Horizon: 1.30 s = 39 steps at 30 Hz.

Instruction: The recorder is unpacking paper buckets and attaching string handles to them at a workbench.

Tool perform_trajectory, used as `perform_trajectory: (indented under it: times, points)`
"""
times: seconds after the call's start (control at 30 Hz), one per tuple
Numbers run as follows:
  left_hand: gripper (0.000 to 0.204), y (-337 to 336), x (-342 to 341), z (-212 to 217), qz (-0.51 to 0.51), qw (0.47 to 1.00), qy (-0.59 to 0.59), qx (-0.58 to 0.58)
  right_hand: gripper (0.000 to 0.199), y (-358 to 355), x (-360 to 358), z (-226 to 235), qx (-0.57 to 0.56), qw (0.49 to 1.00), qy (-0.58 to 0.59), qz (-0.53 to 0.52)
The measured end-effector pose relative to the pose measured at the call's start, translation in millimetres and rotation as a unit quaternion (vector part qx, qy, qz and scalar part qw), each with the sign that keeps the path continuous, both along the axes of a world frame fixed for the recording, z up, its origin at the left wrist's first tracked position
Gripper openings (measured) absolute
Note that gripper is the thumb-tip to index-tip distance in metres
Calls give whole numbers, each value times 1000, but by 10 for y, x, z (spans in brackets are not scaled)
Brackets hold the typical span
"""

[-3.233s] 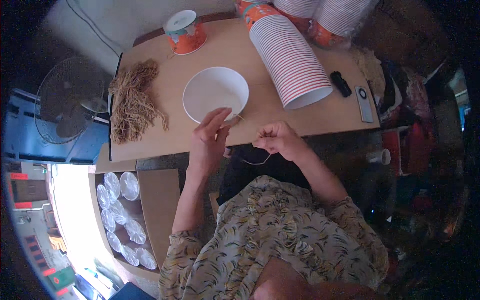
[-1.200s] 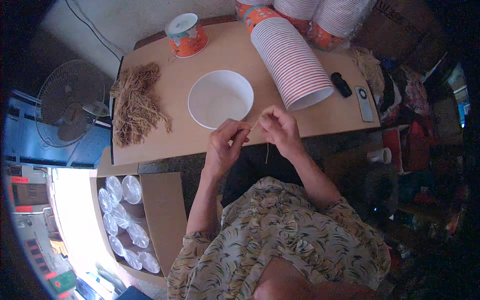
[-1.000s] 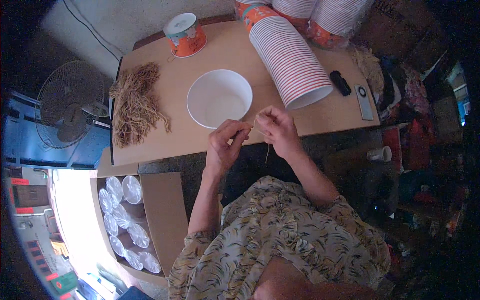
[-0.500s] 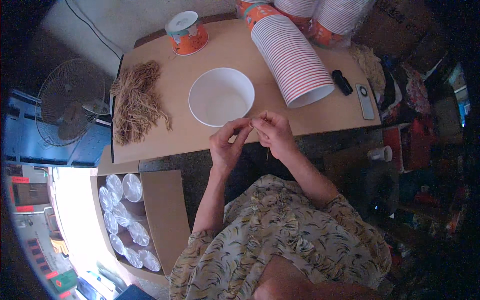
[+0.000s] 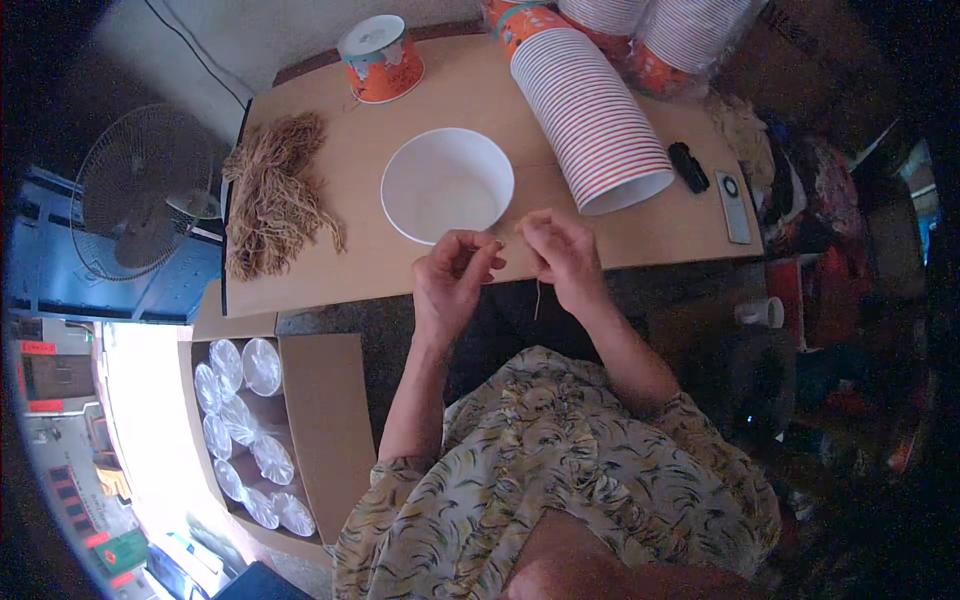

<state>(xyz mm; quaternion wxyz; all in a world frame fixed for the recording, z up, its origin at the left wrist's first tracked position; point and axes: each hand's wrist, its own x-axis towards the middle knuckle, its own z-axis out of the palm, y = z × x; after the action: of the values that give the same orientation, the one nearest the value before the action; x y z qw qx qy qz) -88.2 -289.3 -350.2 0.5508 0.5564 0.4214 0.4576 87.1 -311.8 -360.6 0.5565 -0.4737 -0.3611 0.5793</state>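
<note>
My left hand (image 5: 447, 285) is closed in a pinch at the table's front edge. Whatever its thumb and forefinger hold is too small to make out. Just right of it, a little apart, my right hand (image 5: 570, 262) pinches a thin brown string (image 5: 537, 300), whose loose end hangs below the fingers. Beyond my hands stands a white paper bucket (image 5: 447, 190), its mouth facing up and bare inside. A bundle of brown cords (image 5: 280, 200) lies at the table's left.
A long nested stack of paper buckets (image 5: 595, 125) lies on its side to the right. An upturned orange bucket (image 5: 385, 72) stands at the back. A black object (image 5: 688, 167) and a remote-like device (image 5: 733, 207) lie far right. Lower left is a carton (image 5: 325, 440) of wrapped cups.
My hands have drawn apart; before, their fingertips met in front of the bucket. The string still hangs from my right hand. The whole view has shifted slightly.
</note>
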Motion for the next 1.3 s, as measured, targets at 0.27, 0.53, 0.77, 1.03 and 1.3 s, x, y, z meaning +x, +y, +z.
perform_trajectory:
  times: [0.27,0.53,0.77,1.03,1.3]
  points:
    - [22,36,5,64,5,995,-28,-92,18,-56,17,-14,258,932,-253,-10]
    - [18,16,33,-2,4,996,-25,-87,12,20,-62,-163,266,916,-294,-54]
    - [18,-15,27,38,-3,995,-26,-92,9,-9,-41,-157,233,925,-296,-49]
    - [16,-39,101,-59,17,999,-7,-41,11,-35,-48,-123,151,969,-194,-15]
    - [16,-74,76,-28,-9,998,-7,-66,14,-22,18,-33,57,992,-109,18]
